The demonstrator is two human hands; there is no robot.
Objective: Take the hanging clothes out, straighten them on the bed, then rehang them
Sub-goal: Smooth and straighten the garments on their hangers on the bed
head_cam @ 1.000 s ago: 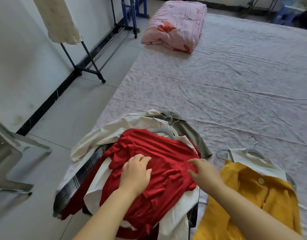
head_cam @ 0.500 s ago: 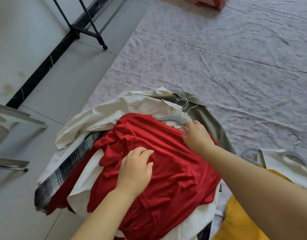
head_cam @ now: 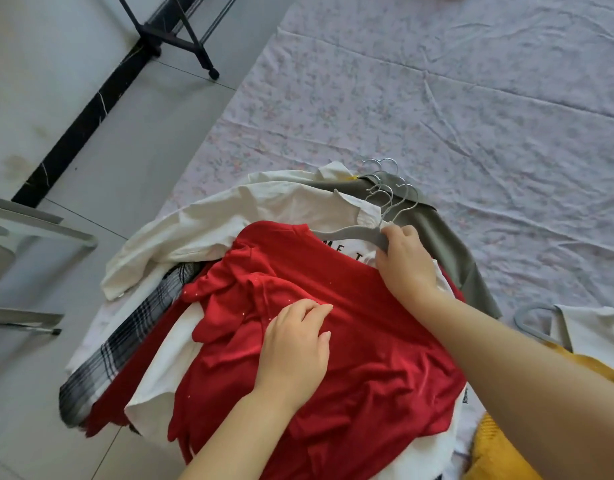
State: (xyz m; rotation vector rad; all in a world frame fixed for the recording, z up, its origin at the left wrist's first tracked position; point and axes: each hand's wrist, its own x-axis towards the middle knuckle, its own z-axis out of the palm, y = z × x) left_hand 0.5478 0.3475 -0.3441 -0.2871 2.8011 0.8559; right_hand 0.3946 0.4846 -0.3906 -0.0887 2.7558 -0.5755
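- Head view: the red shirt [head_cam: 350,323] lies on top of a pile of clothes at the near edge of the bed [head_cam: 437,98], with its collar end toward the far side.
- A grey hanger [head_cam: 350,233] shows at the collar of the red shirt, partly out of the cloth.
- The right hand [head_cam: 404,261] grasps this hanger at its neck, and its fingers [head_cam: 394,233] are closed around it.
- The left hand [head_cam: 295,351] rests on the middle of the red shirt. Its fingers [head_cam: 316,311] are released, lie loosely on the cloth and hold nothing.
- Under the red shirt are a white shirt [head_cam: 229,216], an olive-grey garment [head_cam: 451,244] and a plaid garment [head_cam: 125,341] that hangs over the bed edge.
- Several metal hooks [head_cam: 385,188] lie bunched just beyond the right hand.
- To the right, apart from the pile, a yellow garment [head_cam: 499,445] and a white garment [head_cam: 589,330] lie on the bed.
- On the floor [head_cam: 125,150] left of the bed stands the black base of a rack [head_cam: 181,32], near the wall.
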